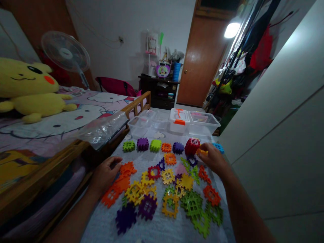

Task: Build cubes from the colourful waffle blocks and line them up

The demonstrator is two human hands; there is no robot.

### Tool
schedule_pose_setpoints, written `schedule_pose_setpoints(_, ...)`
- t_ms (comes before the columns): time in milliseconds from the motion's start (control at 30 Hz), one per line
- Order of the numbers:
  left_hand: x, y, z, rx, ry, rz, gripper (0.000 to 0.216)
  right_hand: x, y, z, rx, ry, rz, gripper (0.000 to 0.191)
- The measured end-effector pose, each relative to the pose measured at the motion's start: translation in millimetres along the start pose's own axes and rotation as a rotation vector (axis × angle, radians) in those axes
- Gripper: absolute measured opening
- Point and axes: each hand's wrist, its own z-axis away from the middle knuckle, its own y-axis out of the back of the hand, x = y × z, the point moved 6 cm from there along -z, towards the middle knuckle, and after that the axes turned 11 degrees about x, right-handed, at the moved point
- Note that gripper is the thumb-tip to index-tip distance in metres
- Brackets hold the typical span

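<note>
My right hand (214, 158) has its fingers closed on a yellow-orange interlocking plastic tile (202, 152), just right of a stack of red tiles (192, 146). My left hand (106, 172) rests by the left edge of the cloth-covered table, loosely curled with a gap between thumb and finger, beside orange tiles (128, 169). Loose notched tiles lie spread between my hands: yellow tiles (135, 191), a purple window tile (147, 206), a dark purple solid tile (126, 217) and green tiles (191, 204). A small red tile (154, 172) lies near the middle.
Sorted stacks, including a purple stack (142, 144) and a lime-green stack (155, 145), line the table's far part. Clear plastic bins (204, 123) and a lidded box with orange clips (179, 116) stand behind them. A wooden bed rail (135, 104) runs left; a white cabinet (283, 135) stands right.
</note>
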Motion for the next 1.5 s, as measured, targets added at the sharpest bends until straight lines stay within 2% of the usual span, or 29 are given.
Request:
schedule_pose_setpoints(100, -1.0, -0.8, -0.4, -0.009, -0.004, -0.004, 0.034, 0.7, -23.5, 24.9, -0.076, -0.061, 0.08, 0.01)
schedule_pose_setpoints(267, -0.5, -0.4, -0.3, -0.011, -0.01, -0.014, 0.034, -3.8, -48.5, 37.2, -0.036, -0.112, 0.234, 0.027)
schedule_pose_setpoints(400, -0.3, -0.6, 0.0, -0.015, -0.015, -0.015, 0.034, -6.0, -48.8, 35.8, -0.039, -0.094, 0.232, 0.028)
schedule_pose_setpoints(700, -1.0, -2.5, -0.5, -0.033, -0.003, -0.015, 0.036, -6.8, -51.0, 41.4, -0.182, -0.04, 0.183, 0.04)
schedule_pose_setpoints(833, -2.1, -3.8, -0.5, -0.031, -0.012, 0.004, 0.035, -23.2, -39.9, 41.1, -0.164, 0.036, 0.118, 0.042)
schedule_pose_setpoints(1000, -4.4, -5.4, -0.7, -0.017, -0.031, 0.018, 0.035, -68.0, -31.2, 17.6, -0.124, 0.256, 0.079, 0.052)
schedule_pose_setpoints(1167, -5.8, -5.1, -0.5, -0.009, -0.022, 0.02, 0.035, -97.7, -44.7, -23.4, -0.235, 0.286, 0.36, 0.04)
schedule_pose_setpoints(1333, -6.5, -5.8, 0.8, -0.016, -0.027, 0.028, 0.035, -106.0, -54.0, -45.1, -0.284, 0.296, 0.431, 0.028)
schedule_pose_setpoints(1500, -6.7, -6.7, 0.6, -0.016, -0.022, 0.029, 0.034, -100.7, -63.5, -50.8, -0.326, 0.294, 0.452, 0.026)
